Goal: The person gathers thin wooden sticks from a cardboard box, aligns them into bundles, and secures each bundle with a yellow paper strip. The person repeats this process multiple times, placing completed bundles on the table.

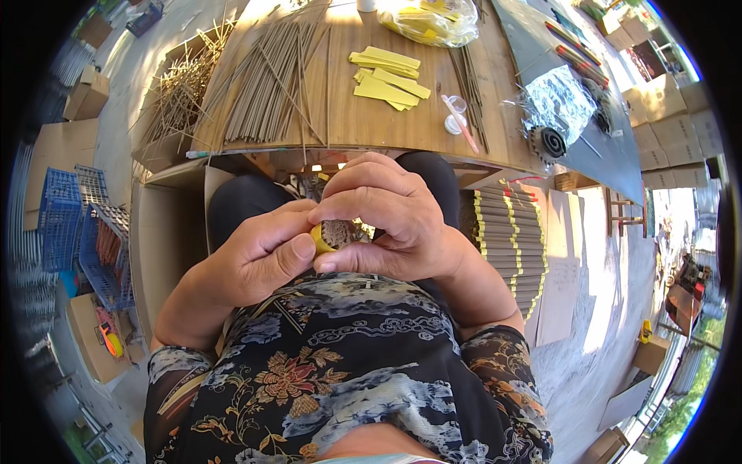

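Note:
In front of my belly I hold a bundle of thin brown sticks (338, 233), seen end-on and looking like incense sticks. A yellow paper band (318, 239) wraps round it. My left hand (263, 251) is closed on the band's left side, thumb and fingertips pressed to it. My right hand (390, 220) curls over the bundle from the right, its fingers on top and thumb underneath. The lower part of the bundle is hidden by my hands. Ahead, yellow paper strips (390, 81) lie on the wooden table (348, 131).
Many loose brown sticks (270, 85) cover the table's left half; more fill a cardboard box (166, 147) beside it. A small white jar with a brush (456, 122) stands near the table's front edge. Yellow-banded bundles (510, 240) are stacked at my right. A plastic bag (429, 23) lies behind.

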A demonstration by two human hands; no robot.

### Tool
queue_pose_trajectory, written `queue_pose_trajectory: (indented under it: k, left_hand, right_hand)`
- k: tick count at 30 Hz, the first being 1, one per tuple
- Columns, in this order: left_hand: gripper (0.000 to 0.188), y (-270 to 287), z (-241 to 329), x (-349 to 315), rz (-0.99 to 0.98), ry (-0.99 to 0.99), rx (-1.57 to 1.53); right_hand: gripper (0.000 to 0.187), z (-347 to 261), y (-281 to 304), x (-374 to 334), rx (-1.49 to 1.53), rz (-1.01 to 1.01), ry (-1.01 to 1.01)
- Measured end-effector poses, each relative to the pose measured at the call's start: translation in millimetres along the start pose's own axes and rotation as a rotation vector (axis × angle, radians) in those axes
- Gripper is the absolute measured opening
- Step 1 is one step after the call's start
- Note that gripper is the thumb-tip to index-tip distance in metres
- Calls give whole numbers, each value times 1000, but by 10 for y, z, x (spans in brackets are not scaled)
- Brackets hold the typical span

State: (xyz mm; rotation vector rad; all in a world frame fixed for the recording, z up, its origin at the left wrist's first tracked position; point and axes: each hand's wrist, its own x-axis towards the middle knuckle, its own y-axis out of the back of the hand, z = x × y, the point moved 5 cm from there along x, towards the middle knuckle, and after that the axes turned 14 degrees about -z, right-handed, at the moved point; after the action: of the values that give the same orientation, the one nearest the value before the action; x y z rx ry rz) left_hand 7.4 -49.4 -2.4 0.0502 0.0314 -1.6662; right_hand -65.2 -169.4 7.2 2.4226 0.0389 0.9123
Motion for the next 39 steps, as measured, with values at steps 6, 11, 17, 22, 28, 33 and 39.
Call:
queue_pose_trajectory:
  k: [6, 11, 17, 22, 28, 33, 39]
  left_hand:
    - [41, -99, 21, 152, -77, 37, -282]
    - [40, -98, 55, 331, 16, 80, -175]
    - [39, -134, -7, 502, -101, 86, -364]
    - [35, -108, -114, 673, -15, 52, -452]
    - [31, 229, -196, 781, 241, -78, -282]
    - [24, 246, -210, 890, 295, -150, -292]
    - [25, 251, -267, 943, 280, -155, -329]
  right_hand:
    - [41, -52, 201, -41, -26, 41, 8]
    - [41, -29, 344, -126, -30, 48, -58]
    - [44, -8, 458, -225, -87, 69, -59]
    - [44, 189, 493, -335, -52, 94, -90]
    - [37, 958, 1119, -1047, -110, 518, -736]
    - [46, 1527, 1139, -1602, -661, 203, -1263]
    - [23, 1784, 1027, -1706, -457, 355, -1111]
